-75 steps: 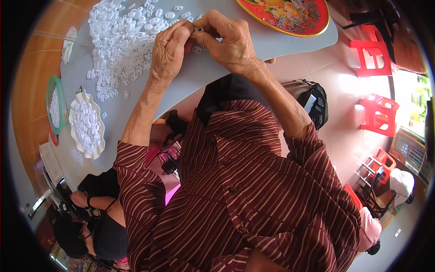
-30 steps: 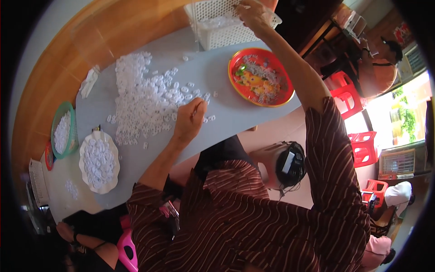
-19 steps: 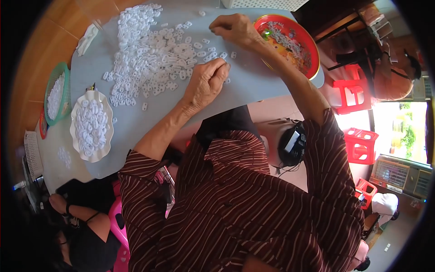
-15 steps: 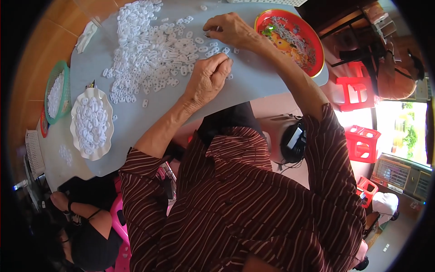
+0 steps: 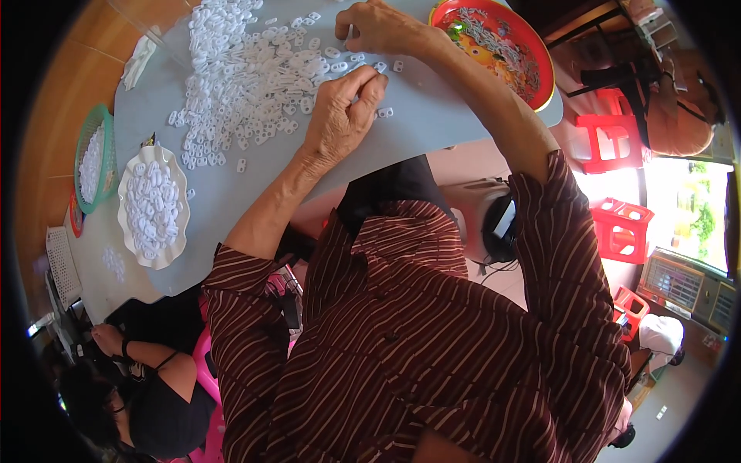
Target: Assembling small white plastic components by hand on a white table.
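Small white plastic oval pieces with two holes (image 5: pixel 262 85) lie spread in a heap across the grey table. My left hand (image 5: pixel 343 108) rests at the heap's near right edge, its fingers curled closed with the thumb against them. Whatever it holds is hidden. Farther off, my right hand (image 5: pixel 380 29) arches over the tabletop, fingers bent downward and a gap showing between the fingertips. Nothing shows in that gap. Several loose white pieces (image 5: pixel 356 58) lie between the two hands, and another white piece (image 5: pixel 385 113) sits just right of my left hand.
A red round tray (image 5: pixel 549 77) with small grey parts stands at the right. On the left are a white scalloped dish (image 5: pixel 182 231) of white pieces and a green basket (image 5: pixel 109 135). A person (image 5: pixel 166 401) sits at lower left; red stools (image 5: pixel 621 230) stand at right.
The view has shifted slightly, moving the table contents up and left. My right hand has shifted up and left; my left hand stays closed beside the heap.
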